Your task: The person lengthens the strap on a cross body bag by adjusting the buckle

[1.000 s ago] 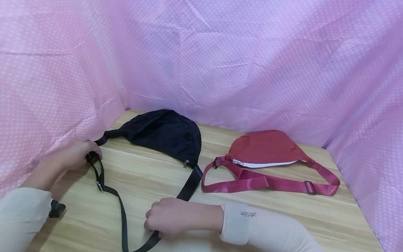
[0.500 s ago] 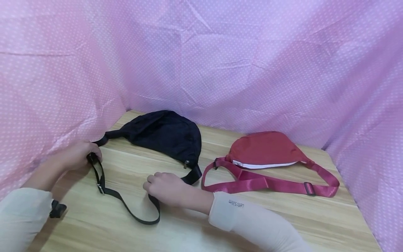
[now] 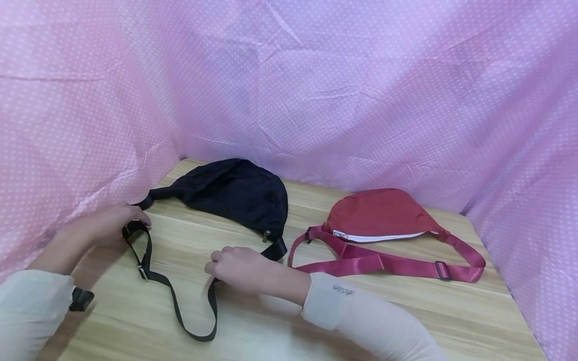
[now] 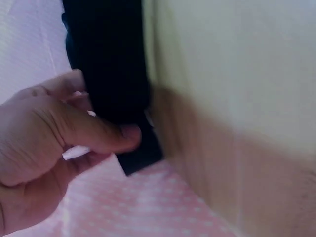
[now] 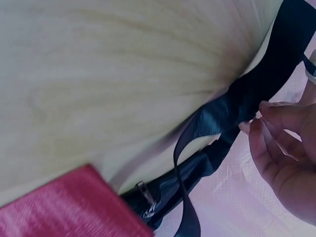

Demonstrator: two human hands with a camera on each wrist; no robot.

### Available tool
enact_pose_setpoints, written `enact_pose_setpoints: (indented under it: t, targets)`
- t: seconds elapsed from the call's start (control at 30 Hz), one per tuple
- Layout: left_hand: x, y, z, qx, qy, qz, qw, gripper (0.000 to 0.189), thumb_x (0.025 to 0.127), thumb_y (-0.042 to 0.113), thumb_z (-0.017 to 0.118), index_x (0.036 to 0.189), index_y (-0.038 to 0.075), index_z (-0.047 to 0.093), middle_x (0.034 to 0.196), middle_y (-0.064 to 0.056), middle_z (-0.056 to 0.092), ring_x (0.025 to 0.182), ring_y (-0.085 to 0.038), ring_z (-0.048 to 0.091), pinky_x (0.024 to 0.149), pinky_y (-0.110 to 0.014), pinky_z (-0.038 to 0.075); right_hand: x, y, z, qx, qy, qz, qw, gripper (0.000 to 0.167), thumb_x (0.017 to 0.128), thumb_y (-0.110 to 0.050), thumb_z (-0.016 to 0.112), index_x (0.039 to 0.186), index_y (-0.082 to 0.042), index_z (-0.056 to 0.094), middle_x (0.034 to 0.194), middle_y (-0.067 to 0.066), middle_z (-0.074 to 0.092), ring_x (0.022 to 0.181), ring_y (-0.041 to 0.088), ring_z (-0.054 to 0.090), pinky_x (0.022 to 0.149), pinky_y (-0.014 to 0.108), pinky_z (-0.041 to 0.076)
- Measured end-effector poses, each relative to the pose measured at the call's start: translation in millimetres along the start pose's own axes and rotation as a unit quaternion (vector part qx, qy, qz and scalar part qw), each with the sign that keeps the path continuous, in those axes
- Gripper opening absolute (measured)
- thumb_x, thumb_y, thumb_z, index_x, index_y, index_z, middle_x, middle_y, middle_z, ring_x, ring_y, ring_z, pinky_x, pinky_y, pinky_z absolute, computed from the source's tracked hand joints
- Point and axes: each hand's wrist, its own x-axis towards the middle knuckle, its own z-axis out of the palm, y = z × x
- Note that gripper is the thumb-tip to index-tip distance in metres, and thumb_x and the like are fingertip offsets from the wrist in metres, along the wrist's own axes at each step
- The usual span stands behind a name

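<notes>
While your left hand [image 3: 113, 224] pinches the black strap [image 3: 213, 306] at the left side of the counter [image 3: 451, 321], your right hand [image 3: 241, 271] grips the same strap nearer the middle. In the left wrist view, your thumb lies across the dark webbing close to a squared-off end; in the right wrist view, your thumb and fingertips meet at the strap's edge.

Between your two hands, the strap droops toward you in a slack loop, with a metal slider [image 3: 142, 272] on it just below your left hand. Beyond them lies the black waist bag [image 3: 235, 193], near the far edge of the counter, its curved side turned away from you and a zipper pull [image 3: 266, 235] at its lower right corner. From that corner, the strap runs down to your right hand.

To the right, apart from the black bag, you have a red waist bag [image 3: 379, 213] with a white zipper [image 3: 384, 236] along its near side. Its crimson strap [image 3: 406, 265] lies in front, carrying a black slider [image 3: 444, 271]. Pink dotted cloth [image 3: 289, 90] hangs around the back and sides.
</notes>
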Motion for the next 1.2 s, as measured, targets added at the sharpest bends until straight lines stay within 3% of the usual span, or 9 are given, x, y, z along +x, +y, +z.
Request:
enact_pose_setpoints:
  t: [0.13, 0.23, 0.3, 0.43, 0.67, 0.77, 0.93, 1.2]
  targets:
    - [6.9, 9.1, -9.8, 0.002, -0.036, -0.001, 0.9993, 0.069, 0.051, -0.029, 0.063, 0.103, 0.014, 0.076, 0.113, -0.012, 0.070, 0.103, -0.043, 0.064, 0.089, -0.059, 0.053, -6.3, 10, -2, -0.003, 0.005, 0.008, 0.9999, 0.024, 0.100, -0.009, 0.065, 0.120, -0.022, 0.070, 0.104, -0.006, 0.064, 0.093, 0.009, 0.061, 0.079, 0.016, 0.051]
    - [12.6, 17.2, -17.3, -0.003, -0.051, -0.011, 0.9986, 0.068, 0.053, -0.031, 0.062, 0.105, 0.010, 0.074, 0.115, -0.018, 0.069, 0.107, -0.049, 0.063, 0.091, -0.062, 0.051, -12.6, 20, -2, 0.014, 0.009, 0.018, 0.9997, 0.026, 0.098, -0.009, 0.069, 0.121, -0.020, 0.070, 0.106, -0.004, 0.065, 0.095, 0.010, 0.061, 0.080, 0.018, 0.052]
    - [18.1, 22.4, -22.5, -0.009, -0.052, -0.010, 0.9986, 0.068, 0.055, -0.034, 0.055, 0.106, 0.007, 0.073, 0.114, -0.019, 0.068, 0.109, -0.050, 0.062, 0.093, -0.062, 0.050, -19.0, 27, -2, 0.032, 0.012, 0.030, 0.9990, 0.029, 0.095, -0.009, 0.072, 0.122, -0.019, 0.070, 0.106, -0.004, 0.066, 0.096, 0.011, 0.062, 0.081, 0.019, 0.053]
    - [35.9, 32.5, -31.1, -0.003, -0.036, 0.008, 0.9993, 0.058, 0.060, -0.028, 0.063, 0.106, 0.005, 0.074, 0.110, -0.013, 0.070, 0.107, -0.044, 0.064, 0.093, -0.058, 0.052, -34.8, 43, -4, 0.056, 0.029, 0.058, 0.9963, 0.030, 0.094, -0.007, 0.072, 0.121, -0.018, 0.071, 0.108, -0.002, 0.068, 0.098, 0.014, 0.064, 0.086, 0.024, 0.054]
    - [86.8, 54.7, -34.2, 0.011, 0.005, 0.070, 0.9975, 0.044, 0.066, -0.015, 0.067, 0.105, 0.002, 0.075, 0.103, -0.012, 0.071, 0.098, -0.036, 0.068, 0.085, -0.051, 0.056, -68.2, 76, 0, 0.092, 0.074, 0.103, 0.9876, 0.021, 0.095, -0.012, 0.072, 0.116, -0.014, 0.075, 0.106, 0.001, 0.070, 0.096, 0.016, 0.065, 0.086, 0.026, 0.056]
    - [109.2, 68.5, -33.1, 0.017, 0.022, 0.079, 0.9965, 0.036, 0.072, -0.009, 0.070, 0.105, 0.004, 0.075, 0.103, -0.012, 0.070, 0.099, -0.036, 0.067, 0.086, -0.052, 0.055, -83.3, 90, 1, 0.120, 0.090, 0.121, 0.9813, 0.020, 0.094, -0.010, 0.074, 0.113, -0.012, 0.075, 0.104, 0.002, 0.070, 0.093, 0.016, 0.067, 0.082, 0.027, 0.057]
    - [145.9, 91.9, -26.1, -0.012, 0.040, 0.090, 0.9951, 0.029, 0.082, -0.004, 0.070, 0.109, 0.002, 0.074, 0.107, -0.013, 0.071, 0.103, -0.036, 0.066, 0.089, -0.053, 0.054, -110.7, 110, 2, 0.148, 0.121, 0.158, 0.9688, 0.022, 0.091, -0.006, 0.076, 0.113, -0.010, 0.074, 0.105, 0.005, 0.071, 0.094, 0.019, 0.069, 0.078, 0.034, 0.058]
    - [199.2, 137.9, -16.1, -0.016, 0.044, 0.123, 0.9913, 0.021, 0.089, 0.002, 0.068, 0.108, 0.003, 0.074, 0.105, -0.010, 0.071, 0.101, -0.028, 0.067, 0.092, -0.046, 0.054, -164.0, 141, 9, 0.171, 0.156, 0.208, 0.9502, 0.022, 0.091, -0.005, 0.075, 0.113, -0.006, 0.073, 0.107, 0.008, 0.072, 0.095, 0.021, 0.070, 0.085, 0.039, 0.059]
